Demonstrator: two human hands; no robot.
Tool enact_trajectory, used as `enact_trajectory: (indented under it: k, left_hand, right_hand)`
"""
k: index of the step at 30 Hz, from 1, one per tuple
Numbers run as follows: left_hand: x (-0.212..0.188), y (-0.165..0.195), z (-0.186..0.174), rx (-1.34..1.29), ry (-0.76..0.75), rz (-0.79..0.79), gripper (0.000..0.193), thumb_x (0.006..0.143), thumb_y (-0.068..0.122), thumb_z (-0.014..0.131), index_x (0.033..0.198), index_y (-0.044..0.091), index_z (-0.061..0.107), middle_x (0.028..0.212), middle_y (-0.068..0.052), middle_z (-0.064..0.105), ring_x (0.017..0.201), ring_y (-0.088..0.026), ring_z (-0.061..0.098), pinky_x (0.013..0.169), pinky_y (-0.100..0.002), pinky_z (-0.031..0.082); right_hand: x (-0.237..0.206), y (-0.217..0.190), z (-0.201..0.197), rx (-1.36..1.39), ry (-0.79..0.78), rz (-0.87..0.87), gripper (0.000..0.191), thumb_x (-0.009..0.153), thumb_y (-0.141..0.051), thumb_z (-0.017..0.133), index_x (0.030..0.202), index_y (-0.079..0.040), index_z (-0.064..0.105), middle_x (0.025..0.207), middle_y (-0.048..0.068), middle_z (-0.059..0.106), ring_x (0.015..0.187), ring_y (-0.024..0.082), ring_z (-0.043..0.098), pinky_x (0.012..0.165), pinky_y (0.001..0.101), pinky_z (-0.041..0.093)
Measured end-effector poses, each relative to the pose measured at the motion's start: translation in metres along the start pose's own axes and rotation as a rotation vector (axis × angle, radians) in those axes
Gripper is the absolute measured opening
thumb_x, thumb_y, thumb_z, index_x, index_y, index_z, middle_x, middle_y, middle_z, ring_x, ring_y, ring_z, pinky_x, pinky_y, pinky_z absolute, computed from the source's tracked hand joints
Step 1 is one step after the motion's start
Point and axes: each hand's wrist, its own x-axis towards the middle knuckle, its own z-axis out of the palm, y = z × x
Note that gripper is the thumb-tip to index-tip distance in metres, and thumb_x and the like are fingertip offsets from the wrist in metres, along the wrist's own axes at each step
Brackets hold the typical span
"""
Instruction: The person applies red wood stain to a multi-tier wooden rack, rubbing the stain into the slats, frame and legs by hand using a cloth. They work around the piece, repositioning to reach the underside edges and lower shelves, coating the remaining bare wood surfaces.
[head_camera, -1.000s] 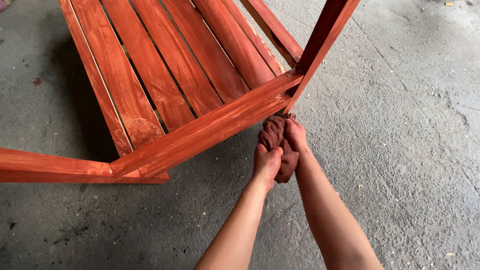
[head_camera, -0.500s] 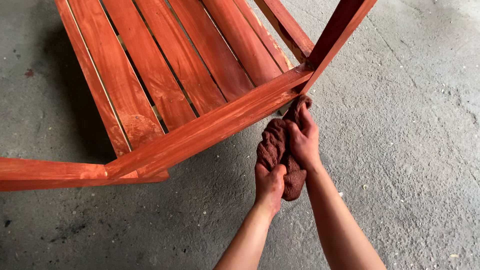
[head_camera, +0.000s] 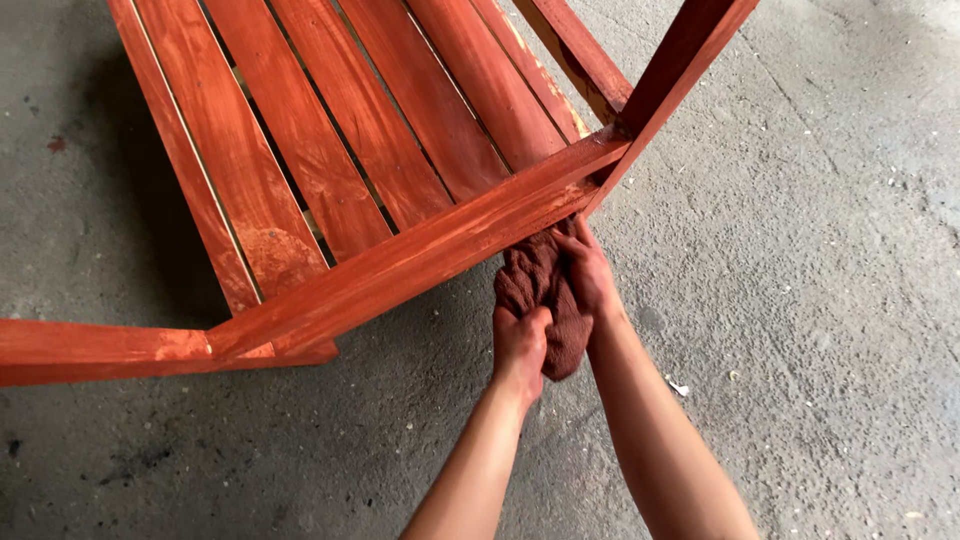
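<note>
One rag (head_camera: 545, 295) — a crumpled, nubbly cloth stained the same red-brown as the wood — hangs just under the front rail (head_camera: 440, 255) of a slatted wooden frame (head_camera: 300, 150). Two hands hold it: the left hand (head_camera: 520, 345) fists around its lower part, the right hand (head_camera: 590, 275) presses its upper part against the rail's underside. Five broad stained slats show — patchy, streaked. Rough grey concrete floor (head_camera: 820, 300) lies beneath.

Grey concrete floor (head_camera: 820, 300) carries a red-stained slatted wooden frame (head_camera: 400, 265).
</note>
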Motion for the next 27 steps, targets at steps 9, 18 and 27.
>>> enact_trajectory:
  k: [9, 18, 27]
  left_hand:
    - [0.003, -0.002, -0.008, 0.11, -0.016, -0.026, 0.059, 0.075, -0.004, 0.052, 0.134, -0.007, 0.058, 0.129, -0.014, 0.067, 0.106, -0.021, 0.066, 0.091, -0.032, 0.052]
    - [-0.013, -0.004, -0.009, 0.175, -0.035, -0.084, 0.062, 0.073, -0.004, 0.051, 0.134, -0.003, 0.058, 0.125, -0.013, 0.069, 0.101, -0.018, 0.068, 0.088, -0.031, 0.056]
    - [0.019, -0.015, -0.008, 0.194, -0.023, -0.063, 0.063, 0.076, -0.006, 0.052, 0.139, 0.0, 0.055, 0.119, -0.006, 0.064, 0.095, -0.009, 0.062, 0.083, -0.025, 0.05]
  right_hand:
    - [0.002, 0.011, -0.013, -0.113, 0.01, -0.027, 0.052, 0.103, -0.006, 0.045, 0.155, -0.002, 0.042, 0.165, 0.007, 0.04, 0.148, 0.018, 0.042, 0.121, 0.0348, 0.037]
    - [-0.023, 0.0, -0.011, 0.153, 0.112, 0.107, 0.053, 0.092, 0.0, 0.047, 0.145, -0.004, 0.052, 0.15, 0.012, 0.055, 0.128, 0.022, 0.059, 0.104, 0.0332, 0.05]
    - [0.004, -0.008, -0.001, -0.24, 0.261, 0.236, 0.055, 0.093, -0.007, 0.051, 0.147, -0.009, 0.053, 0.144, 0.007, 0.061, 0.123, 0.018, 0.061, 0.102, 0.027, 0.048]
